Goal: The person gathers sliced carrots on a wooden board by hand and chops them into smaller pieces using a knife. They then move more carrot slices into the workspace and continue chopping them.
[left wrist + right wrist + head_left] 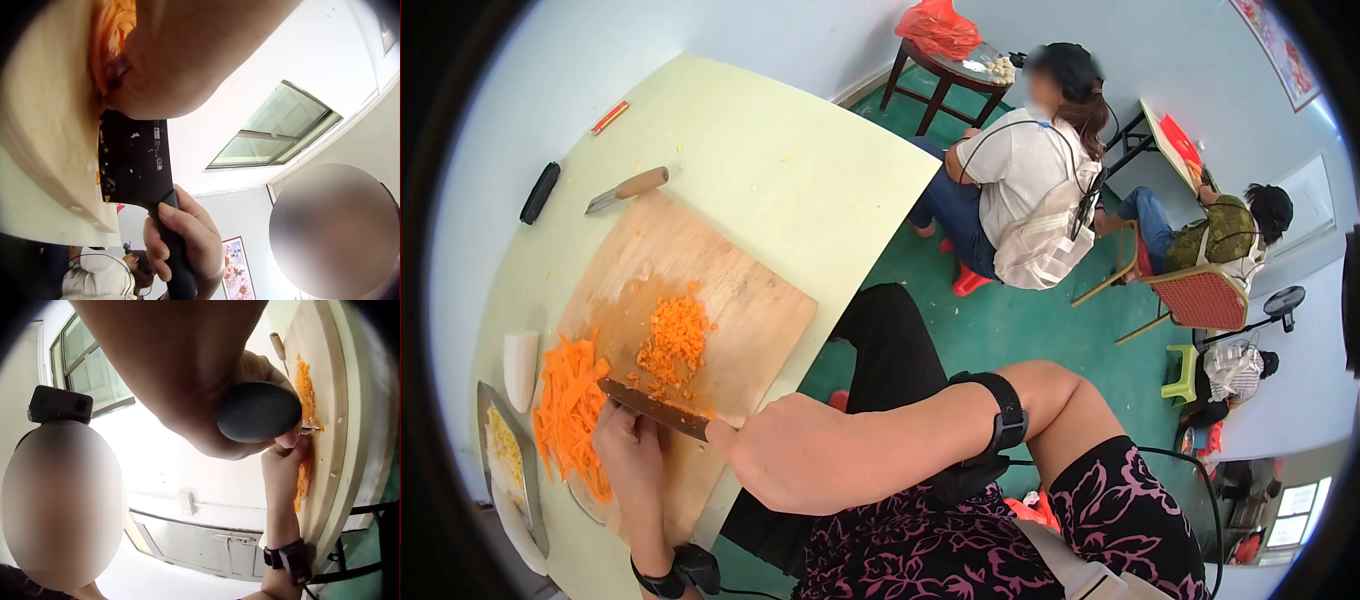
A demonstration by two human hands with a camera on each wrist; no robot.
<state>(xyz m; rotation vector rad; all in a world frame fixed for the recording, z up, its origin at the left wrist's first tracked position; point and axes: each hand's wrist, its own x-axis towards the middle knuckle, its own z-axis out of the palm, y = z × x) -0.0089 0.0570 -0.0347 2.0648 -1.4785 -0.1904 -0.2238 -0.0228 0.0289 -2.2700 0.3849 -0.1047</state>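
Note:
My right hand grips the black handle of a cleaver. In the head view its dark blade lies across the near part of a wooden cutting board, between two heaps of carrot. My left hand is right beside the blade, its curled fingers holding down carrot strips, which are partly hidden under it. To its left lies a pile of carrot strips. Finely chopped carrot is heaped on the board beyond the blade.
A wooden-handled tool touches the board's far edge. On the table lie a black object, a small red-orange item, a white block and a metal tray of chopped food. A seated person is beyond the table.

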